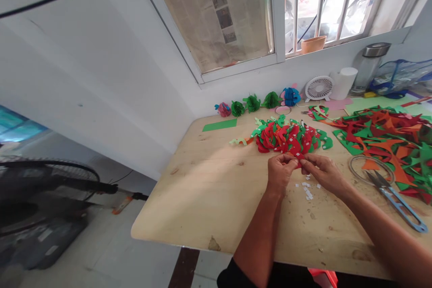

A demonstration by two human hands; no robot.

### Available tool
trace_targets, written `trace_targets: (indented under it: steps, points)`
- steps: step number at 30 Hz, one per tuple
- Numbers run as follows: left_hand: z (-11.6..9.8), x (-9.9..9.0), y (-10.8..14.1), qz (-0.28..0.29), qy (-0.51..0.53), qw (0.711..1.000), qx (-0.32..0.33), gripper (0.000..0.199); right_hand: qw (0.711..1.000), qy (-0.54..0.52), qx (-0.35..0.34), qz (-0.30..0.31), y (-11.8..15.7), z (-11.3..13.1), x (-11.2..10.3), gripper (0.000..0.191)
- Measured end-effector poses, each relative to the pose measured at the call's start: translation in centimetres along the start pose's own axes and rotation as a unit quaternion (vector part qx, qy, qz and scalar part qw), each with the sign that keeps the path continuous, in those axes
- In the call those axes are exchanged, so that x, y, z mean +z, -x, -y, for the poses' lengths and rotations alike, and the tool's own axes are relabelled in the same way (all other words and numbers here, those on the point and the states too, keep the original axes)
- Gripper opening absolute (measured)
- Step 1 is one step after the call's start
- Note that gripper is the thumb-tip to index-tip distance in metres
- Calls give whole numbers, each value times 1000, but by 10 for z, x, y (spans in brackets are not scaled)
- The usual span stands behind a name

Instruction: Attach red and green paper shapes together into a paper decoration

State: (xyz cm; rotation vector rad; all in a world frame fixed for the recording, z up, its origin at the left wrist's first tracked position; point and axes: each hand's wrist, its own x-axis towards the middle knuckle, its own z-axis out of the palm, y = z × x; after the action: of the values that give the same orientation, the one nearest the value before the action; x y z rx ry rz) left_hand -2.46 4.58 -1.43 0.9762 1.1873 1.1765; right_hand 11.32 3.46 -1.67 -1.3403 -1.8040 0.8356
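Between my two hands is a small red paper cutout [298,156] with a white square on it. My left hand [282,168] pinches its left side, thumb and fingertips together. On the opposite side, the fingers of my right hand [320,170] are closed on the same cutout. Just beyond my fingertips lies a heap of red and green paper cutouts [286,135], many bearing small white squares. Loose white paper squares [308,191] are scattered on the table between my forearms.
To the right, a large pile of paper scraps [388,139] sits behind thread snips [398,202] and a roll of tape [353,168]. Folded paper figures [252,102] line the wall beside a small white fan [319,87]. A green paper strip [220,125] lies at the back left.
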Motion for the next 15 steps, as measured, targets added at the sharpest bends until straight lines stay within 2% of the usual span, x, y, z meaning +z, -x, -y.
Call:
trace_targets:
  steps: [7,15]
  points:
    - [-2,2,2,-3,1,1000,7,6,998,54,5,-13,1,-1,0,33]
    - [-4,3,3,1,0,1000,16,5,998,54,11,-10,1,2,-1,34]
